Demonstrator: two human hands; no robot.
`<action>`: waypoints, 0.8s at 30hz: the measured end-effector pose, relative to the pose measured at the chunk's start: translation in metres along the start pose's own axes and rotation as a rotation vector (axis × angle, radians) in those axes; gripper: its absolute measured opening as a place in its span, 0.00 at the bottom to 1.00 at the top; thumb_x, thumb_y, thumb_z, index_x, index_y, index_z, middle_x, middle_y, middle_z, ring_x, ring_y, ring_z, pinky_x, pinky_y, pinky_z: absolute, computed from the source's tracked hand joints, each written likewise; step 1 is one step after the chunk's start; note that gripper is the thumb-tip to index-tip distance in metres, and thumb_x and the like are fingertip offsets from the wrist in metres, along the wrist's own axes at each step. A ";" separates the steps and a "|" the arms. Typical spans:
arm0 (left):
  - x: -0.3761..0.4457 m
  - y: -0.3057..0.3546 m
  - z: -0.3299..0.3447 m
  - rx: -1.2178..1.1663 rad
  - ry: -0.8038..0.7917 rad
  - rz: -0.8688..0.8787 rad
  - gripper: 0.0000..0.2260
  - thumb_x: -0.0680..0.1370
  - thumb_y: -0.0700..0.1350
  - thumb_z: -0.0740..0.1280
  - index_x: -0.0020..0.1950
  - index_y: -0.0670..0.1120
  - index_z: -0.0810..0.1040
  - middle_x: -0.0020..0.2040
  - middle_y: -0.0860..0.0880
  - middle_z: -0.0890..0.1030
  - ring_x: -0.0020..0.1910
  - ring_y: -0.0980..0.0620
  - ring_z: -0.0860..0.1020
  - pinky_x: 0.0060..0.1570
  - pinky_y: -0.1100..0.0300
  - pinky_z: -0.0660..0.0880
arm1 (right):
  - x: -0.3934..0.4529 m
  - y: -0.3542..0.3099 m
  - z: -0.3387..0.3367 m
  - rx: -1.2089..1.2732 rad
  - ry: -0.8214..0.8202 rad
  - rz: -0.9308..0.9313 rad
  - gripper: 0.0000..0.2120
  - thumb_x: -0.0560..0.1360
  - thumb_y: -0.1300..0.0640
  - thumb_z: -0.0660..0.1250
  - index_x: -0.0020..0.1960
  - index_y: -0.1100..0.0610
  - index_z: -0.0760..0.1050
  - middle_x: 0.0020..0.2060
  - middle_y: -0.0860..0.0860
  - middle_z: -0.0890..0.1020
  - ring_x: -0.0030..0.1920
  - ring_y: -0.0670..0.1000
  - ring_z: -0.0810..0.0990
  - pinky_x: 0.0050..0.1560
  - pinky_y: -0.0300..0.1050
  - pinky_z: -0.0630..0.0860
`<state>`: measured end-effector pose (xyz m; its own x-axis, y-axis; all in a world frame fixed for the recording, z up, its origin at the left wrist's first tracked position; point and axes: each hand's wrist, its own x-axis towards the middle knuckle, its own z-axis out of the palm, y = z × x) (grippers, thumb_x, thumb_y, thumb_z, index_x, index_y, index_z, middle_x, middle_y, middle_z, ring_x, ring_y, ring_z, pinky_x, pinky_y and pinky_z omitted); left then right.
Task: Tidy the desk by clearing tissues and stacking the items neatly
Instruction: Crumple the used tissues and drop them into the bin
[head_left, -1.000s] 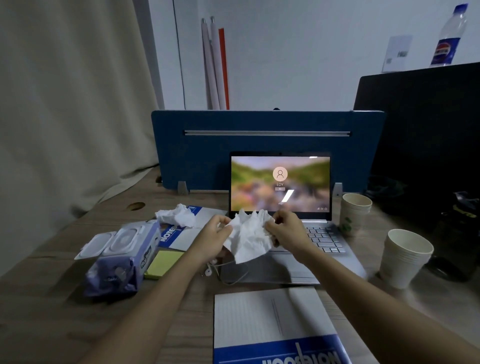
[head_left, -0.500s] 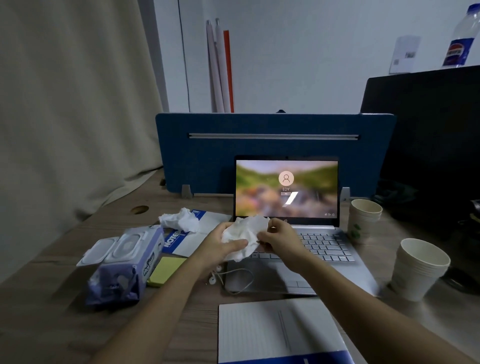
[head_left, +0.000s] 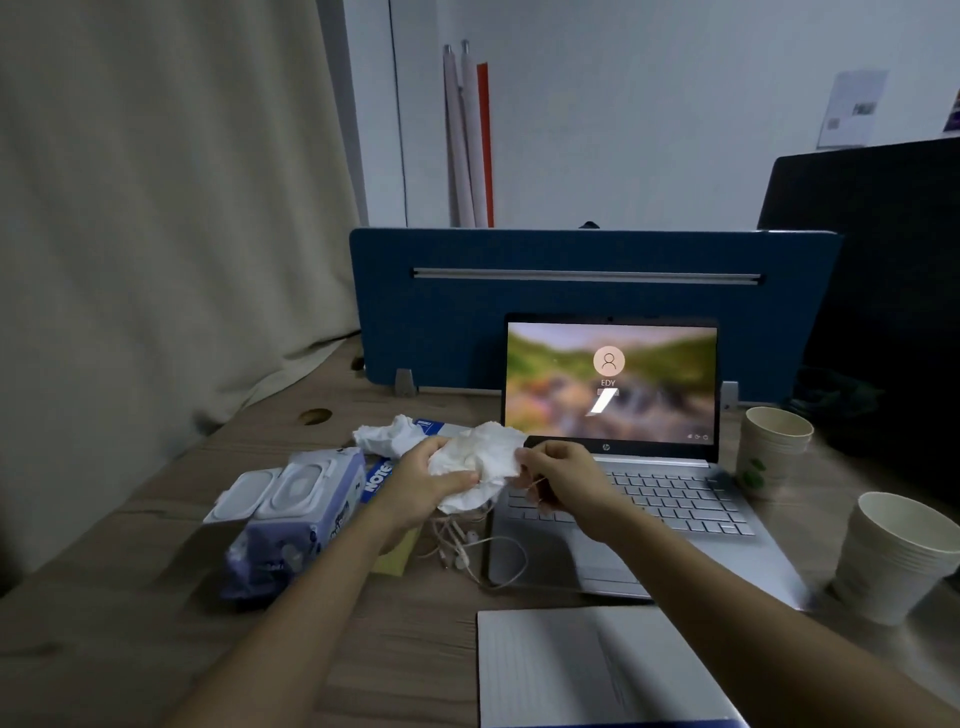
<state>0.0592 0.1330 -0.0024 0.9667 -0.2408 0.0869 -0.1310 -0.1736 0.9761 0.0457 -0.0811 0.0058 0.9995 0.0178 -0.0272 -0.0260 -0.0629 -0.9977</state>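
Wet-wipes pack (head_left: 296, 519) far left, a second crumpled tissue (head_left: 387, 435) behind it. Your left hand (head_left: 427, 483) grips the balled tissue (head_left: 480, 462), raised above the earphones (head_left: 467, 545); no clear long axis. Your right hand (head_left: 558, 478) pinches its right edge, over the laptop (head_left: 649, 499).

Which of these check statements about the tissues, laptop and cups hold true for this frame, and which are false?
1. Both hands hold the crumpled tissue: left hand, right hand. True.
2. The laptop lid is closed. False: it is open, screen lit.
3. A second tissue lies on the desk behind the wipes pack. True.
4. The paper cups stand left of the laptop. False: they stand to its right.
5. White earphones lie below the hands. True.
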 end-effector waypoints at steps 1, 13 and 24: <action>0.000 0.000 -0.009 0.029 0.027 0.002 0.15 0.73 0.45 0.76 0.57 0.52 0.76 0.53 0.48 0.83 0.49 0.52 0.83 0.41 0.62 0.78 | 0.004 -0.001 0.003 -0.043 0.004 -0.009 0.10 0.77 0.56 0.67 0.39 0.60 0.75 0.32 0.57 0.82 0.26 0.50 0.74 0.26 0.41 0.67; 0.015 0.014 -0.135 0.229 0.358 0.059 0.21 0.71 0.44 0.77 0.56 0.52 0.70 0.54 0.49 0.79 0.46 0.52 0.78 0.43 0.57 0.76 | 0.069 -0.017 0.075 -0.642 -0.009 -0.253 0.07 0.77 0.57 0.63 0.43 0.56 0.78 0.40 0.52 0.82 0.40 0.50 0.77 0.38 0.42 0.72; 0.021 -0.006 -0.151 0.167 0.363 0.016 0.22 0.70 0.44 0.78 0.58 0.54 0.71 0.56 0.47 0.80 0.52 0.47 0.81 0.52 0.46 0.80 | 0.122 -0.008 0.124 -1.238 -0.332 -0.324 0.14 0.81 0.53 0.58 0.59 0.48 0.81 0.64 0.51 0.76 0.64 0.54 0.71 0.63 0.47 0.62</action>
<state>0.1135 0.2732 0.0239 0.9752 0.1033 0.1959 -0.1518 -0.3325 0.9308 0.1653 0.0451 0.0028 0.9000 0.4358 0.0098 0.4241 -0.8702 -0.2509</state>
